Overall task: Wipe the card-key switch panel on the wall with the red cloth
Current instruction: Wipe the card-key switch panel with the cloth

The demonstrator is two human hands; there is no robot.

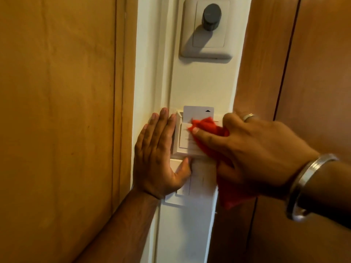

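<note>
A white card-key switch panel [183, 141] is mounted on a narrow white wall strip, with a white key card [197, 113] standing in its top slot. My right hand [252, 154] is shut on the red cloth [209, 126] and presses it against the panel's front right part; the thumb pins the cloth on the panel face, and more cloth hangs below the hand. My left hand [159, 154] lies flat and open on the wall just left of the panel, its thumb under the panel's lower edge.
A white dimmer plate with a dark round knob [211, 17] sits higher on the wall strip. Another white switch plate [197, 183] is directly below the card panel. Brown wooden panels flank the strip on the left [57, 111] and right [303, 73].
</note>
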